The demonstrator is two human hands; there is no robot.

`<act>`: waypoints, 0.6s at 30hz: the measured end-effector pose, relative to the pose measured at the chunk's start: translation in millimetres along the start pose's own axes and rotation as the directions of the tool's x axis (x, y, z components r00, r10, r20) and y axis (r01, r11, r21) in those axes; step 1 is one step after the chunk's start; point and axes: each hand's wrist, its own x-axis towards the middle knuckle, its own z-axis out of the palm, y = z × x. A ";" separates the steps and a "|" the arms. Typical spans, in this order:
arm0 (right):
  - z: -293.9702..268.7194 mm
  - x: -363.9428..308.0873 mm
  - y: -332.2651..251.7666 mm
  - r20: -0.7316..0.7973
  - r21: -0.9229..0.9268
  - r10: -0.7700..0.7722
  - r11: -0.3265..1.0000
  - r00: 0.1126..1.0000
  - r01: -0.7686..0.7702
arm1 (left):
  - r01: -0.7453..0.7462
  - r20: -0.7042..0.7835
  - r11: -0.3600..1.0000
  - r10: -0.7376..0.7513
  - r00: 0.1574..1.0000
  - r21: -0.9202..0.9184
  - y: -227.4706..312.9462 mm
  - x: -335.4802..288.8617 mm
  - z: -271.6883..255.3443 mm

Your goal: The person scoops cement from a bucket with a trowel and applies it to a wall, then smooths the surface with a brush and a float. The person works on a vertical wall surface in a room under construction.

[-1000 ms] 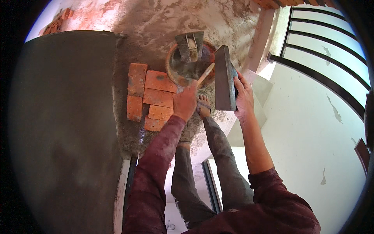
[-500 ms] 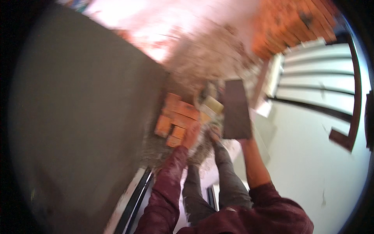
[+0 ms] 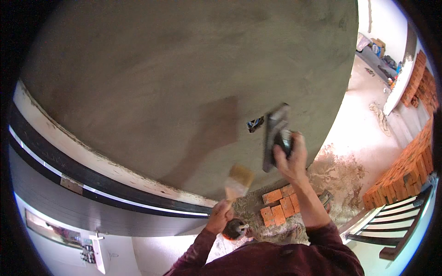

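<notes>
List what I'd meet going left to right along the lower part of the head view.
Black frame → left hand with brush → loose bricks → right hand holding the float → brick stack.

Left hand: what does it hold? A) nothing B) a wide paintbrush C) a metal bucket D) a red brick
B: the left hand grips the handle of a wide paintbrush with pale bristles raised toward the grey plastered wall, while the right hand holds a plastering float against it.
</notes>
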 end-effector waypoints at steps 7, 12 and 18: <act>89.7 104.0 -126.2 -0.128 -0.315 -0.419 0.877 0.899 0.363 | -0.196 -0.283 0.978 0.169 0.944 -0.070 25.3 -75.9 -80.8; 134.0 121.1 -145.6 -0.242 -0.358 -0.377 0.891 0.894 0.279 | -0.222 -0.291 0.974 0.228 0.929 0.055 36.3 -96.9 -117.8; 218.5 -30.2 -79.4 0.311 -0.243 -0.428 0.828 0.849 0.506 | -0.260 -0.302 0.966 0.252 0.919 0.016 50.8 -94.4 -135.8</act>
